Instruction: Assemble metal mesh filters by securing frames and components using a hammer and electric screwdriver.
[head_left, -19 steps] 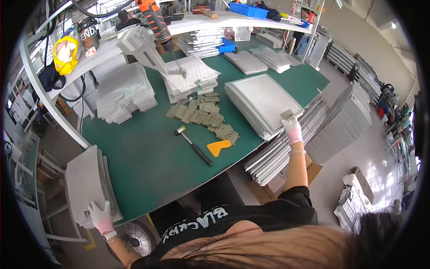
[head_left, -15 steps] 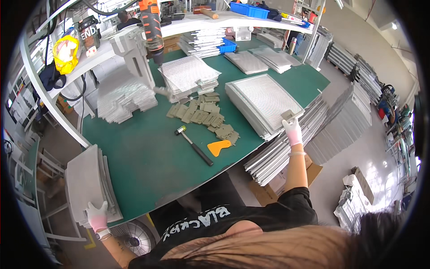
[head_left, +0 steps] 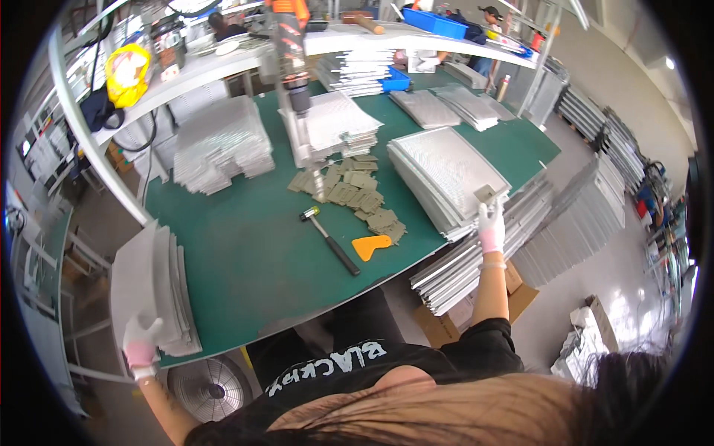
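My left hand (head_left: 141,343), in a white glove with a pink cuff, is by the near end of a stack of grey panels (head_left: 137,275) on the table's left edge. Its thumb stands apart from the fingers, and nothing shows in its grip. My right hand (head_left: 491,227), gloved alike, reaches to the near right corner of a stack of mesh panels (head_left: 446,163). Its fingertips pinch a small olive-grey plate (head_left: 484,194) at that corner. Whether the panel's edge is also between the fingers is hard to see.
On the green table (head_left: 245,245) lie a hammer (head_left: 331,241), an orange scraper (head_left: 370,246) and several olive-grey plates (head_left: 357,195). More panel stacks (head_left: 223,145) stand behind. An orange-and-black power driver (head_left: 292,59) hangs over the table. A fan (head_left: 212,390) is below; panels (head_left: 573,215) stand at right.
My left hand has slid toward the outer side of the left stack, its thumb more raised. The small plate under my right hand looks flatter on the panel corner. The view has shifted slightly.
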`<state>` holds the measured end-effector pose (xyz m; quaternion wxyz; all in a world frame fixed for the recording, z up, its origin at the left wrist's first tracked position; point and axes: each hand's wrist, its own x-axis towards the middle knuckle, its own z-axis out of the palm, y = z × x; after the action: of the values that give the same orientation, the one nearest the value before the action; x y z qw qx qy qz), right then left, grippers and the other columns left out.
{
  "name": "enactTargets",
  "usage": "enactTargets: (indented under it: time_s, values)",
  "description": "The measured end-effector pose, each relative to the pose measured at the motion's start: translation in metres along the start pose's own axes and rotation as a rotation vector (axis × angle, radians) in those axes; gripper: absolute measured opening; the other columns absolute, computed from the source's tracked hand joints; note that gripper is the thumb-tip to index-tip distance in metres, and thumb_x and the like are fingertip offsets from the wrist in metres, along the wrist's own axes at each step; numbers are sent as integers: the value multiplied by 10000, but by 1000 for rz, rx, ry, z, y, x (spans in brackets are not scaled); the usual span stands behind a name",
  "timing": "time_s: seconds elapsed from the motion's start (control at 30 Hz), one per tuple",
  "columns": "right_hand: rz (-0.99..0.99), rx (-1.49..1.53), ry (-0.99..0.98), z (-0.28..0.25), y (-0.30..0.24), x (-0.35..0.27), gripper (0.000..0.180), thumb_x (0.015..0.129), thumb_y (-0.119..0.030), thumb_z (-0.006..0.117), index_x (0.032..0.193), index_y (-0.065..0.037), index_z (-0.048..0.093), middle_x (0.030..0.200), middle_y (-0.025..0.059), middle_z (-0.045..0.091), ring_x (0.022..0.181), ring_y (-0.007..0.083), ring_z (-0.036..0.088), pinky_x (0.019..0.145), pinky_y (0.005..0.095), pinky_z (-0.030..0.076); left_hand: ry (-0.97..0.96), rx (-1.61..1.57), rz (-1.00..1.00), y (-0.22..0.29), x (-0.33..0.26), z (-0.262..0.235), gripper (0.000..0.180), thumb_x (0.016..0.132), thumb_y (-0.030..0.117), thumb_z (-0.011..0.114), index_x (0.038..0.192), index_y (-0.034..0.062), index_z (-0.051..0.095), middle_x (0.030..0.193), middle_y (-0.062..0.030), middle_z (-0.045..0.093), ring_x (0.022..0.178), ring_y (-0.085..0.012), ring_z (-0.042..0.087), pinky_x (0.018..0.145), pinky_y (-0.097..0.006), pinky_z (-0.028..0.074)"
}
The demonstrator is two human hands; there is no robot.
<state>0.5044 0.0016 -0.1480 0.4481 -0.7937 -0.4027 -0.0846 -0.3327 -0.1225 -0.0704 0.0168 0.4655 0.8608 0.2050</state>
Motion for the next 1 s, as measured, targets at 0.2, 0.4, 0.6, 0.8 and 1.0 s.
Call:
enactTargets:
  time_s: [0.2,0.4,0.6,0.8,1.0]
  values:
    - [-70,189,231,-14,-34,-51,452,957,-111,592,1375,27,492,1199,187,595,1094,290,591,957,372,462,-38,171,79,-7,11,-39,658,845,419,716,1290,-44,573,1215,-246,642,1109,-381,629,970,-413,479]
    - [-185,348,82,-3,-80,-104,386,960,-38,560,1336,38,523,1193,171,605,1090,273,597,970,372,459,81,-631,-33,-9,-22,-84,513,950,312,627,1300,-59,572,1225,-177,658,1144,-259,617,987,-345,457]
    - [-535,648,-293,40,-177,-187,312,843,33,596,1152,11,628,1042,148,644,967,297,621,898,375,493,160,-264,540,132,-138,10,475,689,203,810,1099,13,665,1133,-166,665,1047,-353,643,948,-438,499]
    - [-1026,-34,-1086,140,-257,-247,573,872,-418,565,1387,-168,538,1516,138,417,1427,406,302,1146,642,166,-533,-128,752,186,-168,151,762,877,713,479,1191,35,622,1004,-197,677,951,-381,666,833,-458,530]
    - [-1472,-148,-1005,178,-325,-206,532,823,-320,589,1329,-157,560,1488,106,430,1409,369,326,1130,677,165,-356,62,705,159,-72,163,821,835,639,587,1392,43,489,1375,-220,508,1248,-396,507,1065,-475,382]
